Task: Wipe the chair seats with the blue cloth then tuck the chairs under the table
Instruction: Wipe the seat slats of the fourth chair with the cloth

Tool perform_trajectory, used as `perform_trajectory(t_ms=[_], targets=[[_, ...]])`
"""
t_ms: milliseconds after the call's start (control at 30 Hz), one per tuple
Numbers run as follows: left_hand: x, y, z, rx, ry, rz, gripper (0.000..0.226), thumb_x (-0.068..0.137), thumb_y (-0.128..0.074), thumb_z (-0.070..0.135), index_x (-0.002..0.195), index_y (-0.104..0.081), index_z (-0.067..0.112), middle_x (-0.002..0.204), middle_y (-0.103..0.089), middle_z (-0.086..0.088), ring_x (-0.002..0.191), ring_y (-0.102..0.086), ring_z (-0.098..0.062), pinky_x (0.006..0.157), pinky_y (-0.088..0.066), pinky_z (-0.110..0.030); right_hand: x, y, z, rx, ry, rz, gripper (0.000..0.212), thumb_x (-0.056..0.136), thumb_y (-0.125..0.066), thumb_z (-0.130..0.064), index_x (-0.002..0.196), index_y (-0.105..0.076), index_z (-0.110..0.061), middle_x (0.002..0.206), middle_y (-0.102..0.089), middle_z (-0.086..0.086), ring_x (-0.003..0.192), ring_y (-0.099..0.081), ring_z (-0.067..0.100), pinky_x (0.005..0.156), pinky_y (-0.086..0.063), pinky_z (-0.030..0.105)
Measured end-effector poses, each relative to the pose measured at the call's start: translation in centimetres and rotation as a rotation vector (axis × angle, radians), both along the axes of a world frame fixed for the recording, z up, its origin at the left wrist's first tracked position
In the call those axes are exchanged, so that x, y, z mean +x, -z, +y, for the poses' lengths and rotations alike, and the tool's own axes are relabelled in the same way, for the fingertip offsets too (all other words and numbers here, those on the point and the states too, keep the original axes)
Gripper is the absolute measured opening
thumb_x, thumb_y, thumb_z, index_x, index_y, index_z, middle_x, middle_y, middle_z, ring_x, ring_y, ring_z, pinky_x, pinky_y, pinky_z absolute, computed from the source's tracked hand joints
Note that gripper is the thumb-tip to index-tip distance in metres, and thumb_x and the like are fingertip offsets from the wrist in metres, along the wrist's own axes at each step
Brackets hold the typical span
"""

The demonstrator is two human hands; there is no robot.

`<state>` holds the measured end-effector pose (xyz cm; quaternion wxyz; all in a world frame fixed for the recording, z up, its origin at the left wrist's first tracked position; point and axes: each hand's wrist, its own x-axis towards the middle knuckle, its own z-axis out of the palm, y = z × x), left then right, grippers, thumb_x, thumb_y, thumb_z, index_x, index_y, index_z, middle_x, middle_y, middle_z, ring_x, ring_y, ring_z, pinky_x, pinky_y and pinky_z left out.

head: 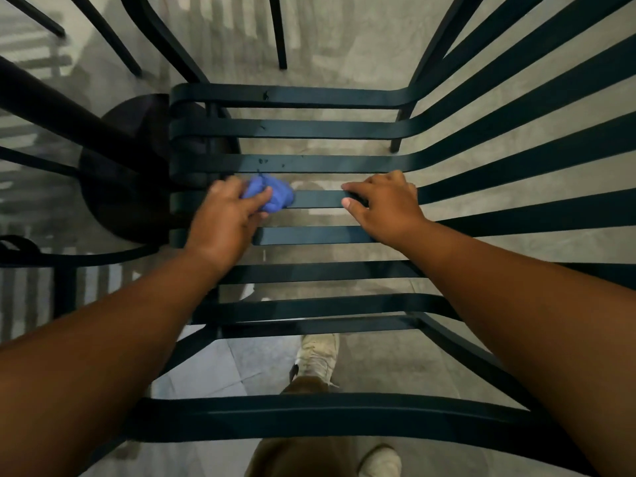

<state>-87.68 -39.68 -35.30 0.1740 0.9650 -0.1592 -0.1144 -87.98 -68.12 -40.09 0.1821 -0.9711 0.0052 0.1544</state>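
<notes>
A dark metal chair with a slatted seat (309,163) fills the view below me, its slatted back rising at the right. My left hand (223,222) holds a bunched blue cloth (275,196) against a middle seat slat near the left edge. My right hand (385,204) rests on the same slat further right, fingers curled over its edge and thumb pointing left. Dark specks mark the farther slats.
A round black table base (113,187) with its slanting post stands left of the chair under a glass table top. Legs of another chair (280,36) rise at the top. My shoes (318,356) stand on the grey floor below the seat.
</notes>
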Motion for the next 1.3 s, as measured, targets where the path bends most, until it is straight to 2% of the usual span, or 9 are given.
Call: perform_trajectory(t_ms=[200, 333, 433, 533, 667, 800, 933, 1200, 1300], targets=[[0.8, 1.2, -6.3, -0.038, 0.138, -0.001, 0.035, 0.096, -0.060, 0.017, 0.131, -0.065, 0.019, 0.113, -0.061, -0.017, 0.104, -0.053, -0.035, 0.085, -0.044, -0.035, 0.7, 0.3, 0.5, 0.021, 0.052, 0.004, 0.039, 0.096, -0.058, -0.056, 0.129, -0.069, -0.037, 0.110, -0.067, -0.003, 0.108, -0.044, 0.027, 0.083, -0.039, 0.038], [2.5, -0.6, -5.0, -0.325, -0.079, 0.122, 0.031, 0.094, -0.067, 0.019, 0.124, -0.070, 0.013, 0.098, -0.053, -0.002, 0.091, -0.052, -0.015, 0.084, -0.040, -0.021, 1.7, -0.7, 0.4, 0.050, 0.053, 0.080, 0.034, 0.095, -0.061, -0.055, 0.122, -0.072, -0.037, 0.101, -0.058, -0.008, 0.112, -0.044, 0.027, 0.085, -0.040, 0.037], [4.8, -2.1, 0.6, -0.297, -0.211, 0.029, 0.030, 0.094, -0.067, 0.026, 0.123, -0.070, 0.017, 0.097, -0.062, 0.002, 0.085, -0.057, 0.000, 0.083, -0.045, -0.018, 2.8, -1.7, -0.1, 0.203, 0.107, 0.001, 0.032, 0.094, -0.065, -0.051, 0.121, -0.070, -0.034, 0.110, -0.058, -0.007, 0.115, -0.047, 0.021, 0.094, -0.045, 0.037], [6.5, -1.9, 4.7, -0.132, -0.305, 0.002, 0.033, 0.091, -0.066, 0.042, 0.122, -0.069, 0.032, 0.110, -0.065, -0.002, 0.099, -0.059, -0.018, 0.085, -0.045, -0.031, 4.7, -2.1, -0.7, 0.134, 0.123, -0.091, 0.040, 0.095, -0.058, -0.058, 0.128, -0.065, -0.036, 0.126, -0.057, -0.001, 0.122, -0.045, 0.024, 0.100, -0.041, 0.043], [7.2, 0.7, 1.4, -0.069, -0.288, 0.064, 0.030, 0.090, -0.070, 0.035, 0.116, -0.073, 0.021, 0.111, -0.053, 0.000, 0.099, -0.051, -0.017, 0.086, -0.038, -0.027, 6.4, -1.3, -1.1, -0.038, -0.006, 0.104, 0.047, 0.099, -0.043, -0.064, 0.137, -0.057, -0.040, 0.132, -0.059, 0.002, 0.125, -0.049, 0.030, 0.106, -0.032, 0.050], [6.7, 2.1, -6.9, -0.113, -0.056, 0.006, 0.024, 0.092, -0.066, 0.022, 0.115, -0.074, 0.018, 0.119, -0.059, -0.016, 0.109, -0.053, -0.035, 0.087, -0.041, -0.033, 7.6, -0.5, -0.9, -0.016, 0.015, 0.171, 0.045, 0.096, -0.048, -0.066, 0.130, -0.062, -0.040, 0.120, -0.066, -0.002, 0.116, -0.056, 0.029, 0.099, -0.037, 0.045], [7.5, 1.7, -12.7, -0.169, -0.018, 0.062, 0.019, 0.092, -0.065, 0.024, 0.108, -0.071, 0.017, 0.112, -0.060, -0.011, 0.101, -0.055, -0.031, 0.082, -0.047, -0.036, 8.0, -0.3, -1.3, -0.020, 0.012, 0.165, 0.028, 0.097, -0.047, -0.064, 0.101, -0.063, -0.041, 0.092, -0.066, -0.004, 0.097, -0.060, 0.025, 0.085, -0.036, 0.038], [11.5, -1.7, -0.9, -0.152, -0.228, -0.027, 0.027, 0.095, -0.064, 0.029, 0.121, -0.071, 0.027, 0.118, -0.057, -0.006, 0.105, -0.055, -0.019, 0.092, -0.038, -0.024, 8.4, -1.2, -1.7, 0.208, 0.145, 0.032, 0.037, 0.092, -0.066, -0.055, 0.122, -0.069, -0.034, 0.108, -0.060, -0.008, 0.101, -0.059, 0.017, 0.093, -0.051, 0.039], [13.4, -2.0, 2.7, -0.092, -0.301, -0.005, 0.026, 0.095, -0.065, 0.030, 0.120, -0.071, 0.028, 0.126, -0.056, -0.005, 0.112, -0.055, -0.022, 0.097, -0.041, -0.031, 9.4, -1.3, -1.9, 0.163, 0.133, -0.104, 0.038, 0.093, -0.059, -0.061, 0.119, -0.070, -0.036, 0.121, -0.059, -0.005, 0.115, -0.048, 0.020, 0.091, -0.040, 0.033]])
